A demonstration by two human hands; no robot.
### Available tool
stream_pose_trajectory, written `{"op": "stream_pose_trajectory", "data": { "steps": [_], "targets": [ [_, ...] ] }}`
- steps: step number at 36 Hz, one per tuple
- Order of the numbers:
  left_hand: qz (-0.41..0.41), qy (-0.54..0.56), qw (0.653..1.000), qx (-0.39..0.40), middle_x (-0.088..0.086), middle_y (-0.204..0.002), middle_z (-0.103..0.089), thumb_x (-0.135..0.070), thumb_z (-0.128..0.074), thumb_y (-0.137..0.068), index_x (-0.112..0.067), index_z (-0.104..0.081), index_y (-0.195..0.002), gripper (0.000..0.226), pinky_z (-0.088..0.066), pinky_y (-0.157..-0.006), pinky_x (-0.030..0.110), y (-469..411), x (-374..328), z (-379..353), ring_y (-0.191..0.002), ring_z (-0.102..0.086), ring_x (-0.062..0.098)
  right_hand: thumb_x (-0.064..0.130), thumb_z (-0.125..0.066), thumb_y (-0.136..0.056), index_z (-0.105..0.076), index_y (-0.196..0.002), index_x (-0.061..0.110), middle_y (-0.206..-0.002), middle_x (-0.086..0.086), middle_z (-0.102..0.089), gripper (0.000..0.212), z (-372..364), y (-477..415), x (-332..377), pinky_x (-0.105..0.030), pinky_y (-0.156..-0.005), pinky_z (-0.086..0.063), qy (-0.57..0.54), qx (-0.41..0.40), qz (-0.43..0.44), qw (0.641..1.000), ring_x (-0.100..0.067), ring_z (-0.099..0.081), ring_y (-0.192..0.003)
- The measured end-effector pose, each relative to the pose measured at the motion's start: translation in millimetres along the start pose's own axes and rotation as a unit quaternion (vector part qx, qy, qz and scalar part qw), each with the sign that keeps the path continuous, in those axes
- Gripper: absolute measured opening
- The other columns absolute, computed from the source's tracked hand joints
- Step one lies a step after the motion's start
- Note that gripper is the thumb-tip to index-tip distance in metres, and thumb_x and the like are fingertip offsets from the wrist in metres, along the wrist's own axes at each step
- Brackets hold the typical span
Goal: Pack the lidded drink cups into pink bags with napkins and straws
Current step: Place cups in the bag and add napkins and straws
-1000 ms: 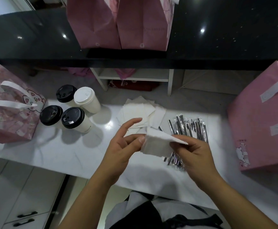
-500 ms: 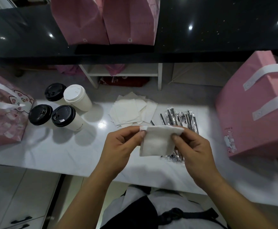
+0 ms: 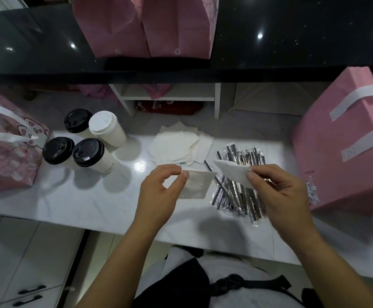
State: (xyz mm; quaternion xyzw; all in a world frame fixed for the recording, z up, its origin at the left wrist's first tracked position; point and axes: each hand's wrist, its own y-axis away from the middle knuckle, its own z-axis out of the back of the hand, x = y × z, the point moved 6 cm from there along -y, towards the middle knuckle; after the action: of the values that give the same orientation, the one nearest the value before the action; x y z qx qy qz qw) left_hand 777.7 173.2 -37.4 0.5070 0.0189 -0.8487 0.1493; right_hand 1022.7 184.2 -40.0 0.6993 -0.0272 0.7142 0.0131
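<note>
Pinched left napkin (image 3: 196, 185) in left hand (image 3: 158, 193), right napkin (image 3: 233, 172) in right hand (image 3: 280, 193) over straws (image 3: 236, 194), near counter (image 3: 81, 203) front edge. Separated from one stack held earlier.

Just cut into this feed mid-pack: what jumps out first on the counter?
The two hands at centre draw the eye: the left hand pinches a white napkin and the right hand pinches a second napkin, held apart above the pile of wrapped straws. At left stand four lidded cups, three black-lidded and one white-lidded, beside a cat-print pink bag. A larger pink bag stands at the right edge.
</note>
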Motion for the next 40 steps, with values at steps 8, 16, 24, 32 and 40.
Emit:
{"op": "stream_pose_trajectory", "data": {
  "steps": [8,16,24,32,40],
  "targets": [
    [-0.019,-0.024,0.995,0.091,-0.017,-0.088,-0.072,-0.028,-0.068,-0.092,-0.025,-0.076,-0.086,0.011,-0.051,-0.079,0.025,-11.4,-3.6,-9.3,-0.090,-0.065,0.007,0.019,-0.074,-0.082,-0.079,-0.085,0.017,-0.102,0.001,-0.067,0.007,-16.5,-0.6,14.3,-0.035,-0.078,-0.055,0.063,0.319,-0.062,0.944,-0.023,-0.066,-0.092],
    [-0.018,0.054,0.982,0.178,-0.001,-0.078,-0.074,-0.020,-0.072,-0.090,-0.023,-0.079,-0.082,0.011,-0.051,-0.067,0.027,-6.0,-22.7,-34.2,-0.071,-0.066,0.011,0.024,-0.075,-0.086,-0.078,-0.087,0.034,-0.124,0.023,-0.057,0.011,-25.6,-13.4,-3.9,-0.023,-0.096,-0.042,0.168,0.241,-0.007,0.956,-0.004,-0.052,-0.123],
    [-0.021,0.054,0.975,0.216,-0.014,-0.070,-0.068,-0.024,-0.070,-0.091,-0.024,-0.079,-0.090,0.009,-0.045,-0.065,0.018,-6.1,-25.6,-51.8,-0.065,-0.058,0.001,0.010,-0.071,-0.090,-0.079,-0.097,0.017,-0.093,0.012,-0.069,0.013,-28.8,-4.5,-14.4,-0.016,-0.079,-0.047,0.136,0.183,0.016,0.974,-0.011,-0.066,-0.092],
    [-0.059,0.035,0.971,0.230,-0.008,-0.089,-0.074,-0.019,-0.074,-0.088,-0.032,-0.078,-0.101,0.019,-0.058,-0.081,0.036,-13.1,-27.5,-56.4,-0.081,-0.069,0.010,0.013,-0.068,-0.092,-0.076,-0.094,0.022,-0.086,0.018,-0.069,0.012,-26.3,-4.2,-15.4,-0.013,-0.072,-0.043,0.153,0.194,0.004,0.969,-0.006,-0.065,-0.084],
    [-0.075,0.004,0.969,0.234,-0.008,-0.089,-0.076,-0.017,-0.074,-0.088,-0.026,-0.079,-0.096,0.013,-0.058,-0.082,0.044,-16.4,-24.1,-60.4,-0.086,-0.071,0.013,0.014,-0.069,-0.092,-0.075,-0.094,0.022,-0.088,0.021,-0.070,0.010,-23.8,-4.3,-16.5,-0.012,-0.074,-0.043,0.150,0.205,-0.003,0.967,-0.004,-0.065,-0.086]
  ]
}}
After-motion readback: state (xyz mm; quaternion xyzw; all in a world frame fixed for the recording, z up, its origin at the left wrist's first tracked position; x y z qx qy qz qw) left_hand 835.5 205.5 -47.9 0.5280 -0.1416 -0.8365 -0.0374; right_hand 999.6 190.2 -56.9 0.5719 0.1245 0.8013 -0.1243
